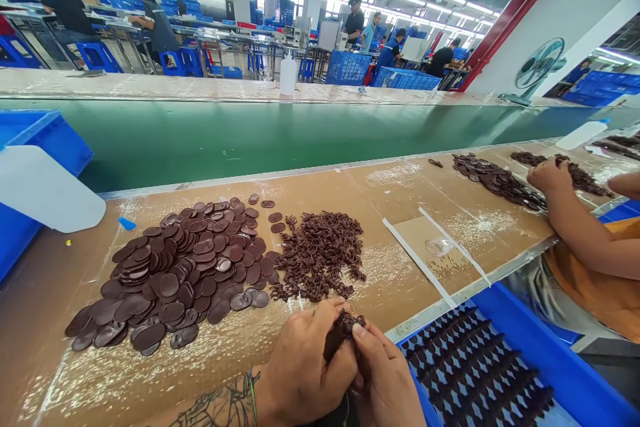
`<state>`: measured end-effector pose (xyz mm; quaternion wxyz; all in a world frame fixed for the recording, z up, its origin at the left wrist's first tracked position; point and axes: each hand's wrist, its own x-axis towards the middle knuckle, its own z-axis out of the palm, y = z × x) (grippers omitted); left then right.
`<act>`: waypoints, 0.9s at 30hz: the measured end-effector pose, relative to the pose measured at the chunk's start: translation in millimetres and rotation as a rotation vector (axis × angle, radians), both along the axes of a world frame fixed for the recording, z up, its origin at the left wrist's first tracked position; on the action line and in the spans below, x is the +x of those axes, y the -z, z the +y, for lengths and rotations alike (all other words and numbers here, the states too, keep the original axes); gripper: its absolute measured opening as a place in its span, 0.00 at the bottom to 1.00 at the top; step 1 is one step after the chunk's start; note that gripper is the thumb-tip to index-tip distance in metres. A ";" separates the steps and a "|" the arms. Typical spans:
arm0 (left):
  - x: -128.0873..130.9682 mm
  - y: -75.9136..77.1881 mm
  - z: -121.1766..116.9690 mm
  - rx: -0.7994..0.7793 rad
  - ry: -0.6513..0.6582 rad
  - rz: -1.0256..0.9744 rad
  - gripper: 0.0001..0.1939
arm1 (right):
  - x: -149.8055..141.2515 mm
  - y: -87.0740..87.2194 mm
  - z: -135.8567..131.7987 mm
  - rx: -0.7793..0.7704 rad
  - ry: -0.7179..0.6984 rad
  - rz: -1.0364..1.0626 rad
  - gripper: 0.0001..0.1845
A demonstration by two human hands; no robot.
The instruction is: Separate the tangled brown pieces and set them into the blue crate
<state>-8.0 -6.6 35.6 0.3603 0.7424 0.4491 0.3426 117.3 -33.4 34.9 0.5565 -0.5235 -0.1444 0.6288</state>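
Observation:
Near the front edge of the table, my left hand (307, 363) and my right hand (387, 373) are together, both closed on a small dark brown piece with a curly top (349, 323). My left thumb and fingers wrap its left side, while my right thumb presses its right side. The fingers cover its lower part. Just beyond them lies a heap of curly dark brown pieces (325, 250). To the left spreads a larger pile of flat oval brown discs (200, 267).
A blue tray (575, 373) with rows of dark brown pieces sits below at right. A white bottle (45, 187) leans by a blue bin (60, 137). A green conveyor belt (250, 137) runs behind. At right, a co-worker's hand (553, 177) reaches over other brown piles.

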 end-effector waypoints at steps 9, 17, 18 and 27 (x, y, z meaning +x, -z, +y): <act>-2.4 -1.3 -1.3 0.113 0.034 -0.076 0.08 | -1.2 -7.4 -1.0 0.000 -0.018 0.026 0.23; -5.4 3.2 1.9 0.247 0.054 -0.078 0.10 | -0.8 -6.4 -1.7 0.001 -0.021 0.049 0.19; -5.5 3.3 1.8 0.248 0.052 -0.073 0.10 | -0.9 -6.8 -1.8 0.002 -0.018 0.057 0.19; -4.2 2.5 2.6 0.260 0.064 -0.072 0.10 | -0.5 -8.5 -1.7 0.006 -0.021 0.051 0.20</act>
